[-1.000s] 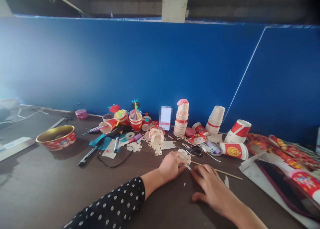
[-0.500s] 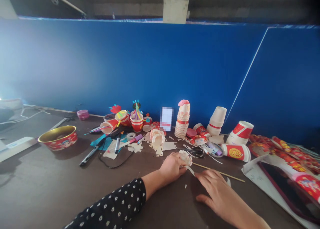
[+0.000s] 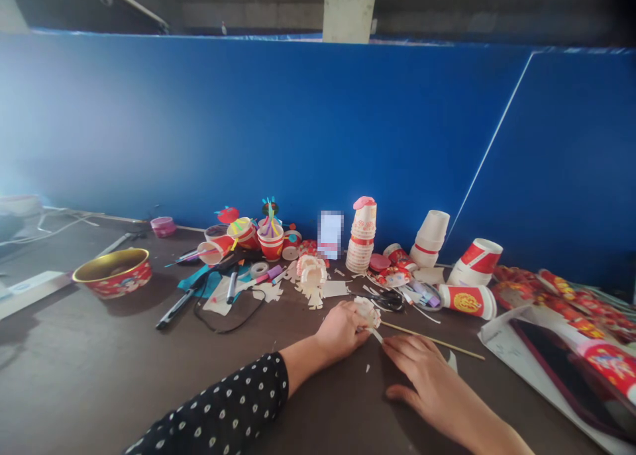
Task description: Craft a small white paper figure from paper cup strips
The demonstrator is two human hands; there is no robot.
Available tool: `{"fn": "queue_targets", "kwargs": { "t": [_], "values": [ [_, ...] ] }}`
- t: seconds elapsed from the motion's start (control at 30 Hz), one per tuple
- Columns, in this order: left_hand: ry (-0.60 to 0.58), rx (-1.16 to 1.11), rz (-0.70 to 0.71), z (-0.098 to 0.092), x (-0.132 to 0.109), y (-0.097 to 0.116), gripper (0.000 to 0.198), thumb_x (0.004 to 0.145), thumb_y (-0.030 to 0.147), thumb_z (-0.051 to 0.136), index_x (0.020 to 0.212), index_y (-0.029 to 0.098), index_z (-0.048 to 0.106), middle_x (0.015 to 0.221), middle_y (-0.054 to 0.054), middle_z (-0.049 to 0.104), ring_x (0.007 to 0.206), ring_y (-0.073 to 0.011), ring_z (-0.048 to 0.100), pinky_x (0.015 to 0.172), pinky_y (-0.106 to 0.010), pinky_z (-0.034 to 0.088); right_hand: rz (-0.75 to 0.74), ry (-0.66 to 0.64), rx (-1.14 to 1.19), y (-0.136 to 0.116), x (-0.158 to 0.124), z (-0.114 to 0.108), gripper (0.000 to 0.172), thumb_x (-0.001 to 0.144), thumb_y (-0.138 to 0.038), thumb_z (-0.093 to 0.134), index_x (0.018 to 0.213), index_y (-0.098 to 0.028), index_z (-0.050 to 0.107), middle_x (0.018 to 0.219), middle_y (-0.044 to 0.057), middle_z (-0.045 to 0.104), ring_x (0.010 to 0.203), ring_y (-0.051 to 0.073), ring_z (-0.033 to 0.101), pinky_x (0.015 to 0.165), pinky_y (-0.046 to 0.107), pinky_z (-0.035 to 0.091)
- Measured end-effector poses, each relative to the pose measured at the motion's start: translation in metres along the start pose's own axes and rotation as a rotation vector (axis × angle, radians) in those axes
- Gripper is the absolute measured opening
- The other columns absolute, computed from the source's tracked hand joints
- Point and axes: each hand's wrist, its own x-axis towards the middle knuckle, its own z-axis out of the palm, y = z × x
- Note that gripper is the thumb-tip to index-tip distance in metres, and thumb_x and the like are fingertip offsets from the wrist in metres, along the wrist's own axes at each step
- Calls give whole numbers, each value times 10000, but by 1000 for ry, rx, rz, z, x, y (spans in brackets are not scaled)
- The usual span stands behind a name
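Note:
My left hand (image 3: 342,330) is closed on a white, frilly cut-paper piece (image 3: 365,307) at the middle front of the table. A narrow white paper strip (image 3: 376,336) runs from this piece toward my right hand (image 3: 420,373). That hand lies low over the table, fingers stretched and thumb apart, with its fingertips at the strip's end. Whether they press on the strip I cannot tell. A thin wooden stick (image 3: 437,341) reaches out to the right behind my right hand. Behind my left hand stands a cut paper cup (image 3: 313,273) with petal-like flaps.
A tall cup stack (image 3: 361,243) stands at the back. Paper cups (image 3: 467,301) lie to the right, near a dark tablet (image 3: 561,369). Markers (image 3: 232,287) and a black cable (image 3: 238,326) are left of centre. A red-and-gold bowl (image 3: 113,276) is farther left.
My right fingertips have shifted slightly left along the paper strip, closer to my left hand. My left hand keeps its hold on the cut-paper piece.

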Motion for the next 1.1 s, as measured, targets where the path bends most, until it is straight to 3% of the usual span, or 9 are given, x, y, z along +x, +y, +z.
{"fn": "queue_targets", "kwargs": {
  "t": [0.1,0.23,0.37,0.57,0.8,1.1],
  "values": [
    [17,-13,3,0,0,0,92,789,218,622,770,180,705,811,-32,652,845,-182,572,821,-283,418,0,69,-15,2,0,5,526,806,-507,548,1223,-185,550,1213,112,575,1142,276,476,978,429,359],
    [26,-25,11,2,-1,-1,95,793,224,618,805,200,709,830,-28,652,847,-181,573,826,-290,421,-42,175,-28,5,2,13,282,866,-257,511,1130,-205,592,1086,83,620,1029,234,530,913,397,397],
    [18,-15,13,2,0,-2,101,793,224,614,813,203,711,813,-29,654,841,-182,575,829,-298,427,-50,236,-8,9,8,17,239,860,-114,444,1005,-201,612,937,61,634,897,202,549,809,354,419],
    [20,-7,44,6,2,-6,95,792,243,624,805,185,698,844,-32,658,839,-177,582,833,-301,428,17,224,112,14,21,15,183,867,-143,445,780,-193,598,789,35,614,804,188,540,711,315,413],
    [25,17,69,6,2,-8,108,803,257,613,768,186,686,804,-19,648,807,-165,576,814,-289,423,11,195,204,19,25,14,183,872,-154,431,762,-201,569,801,30,588,819,185,533,713,308,406],
    [-15,43,86,2,2,-5,120,815,266,600,819,180,684,815,-25,642,816,-170,569,815,-294,418,-55,180,72,18,25,18,204,876,-113,393,723,-194,502,787,25,563,753,172,488,667,303,364]
  ]
}}
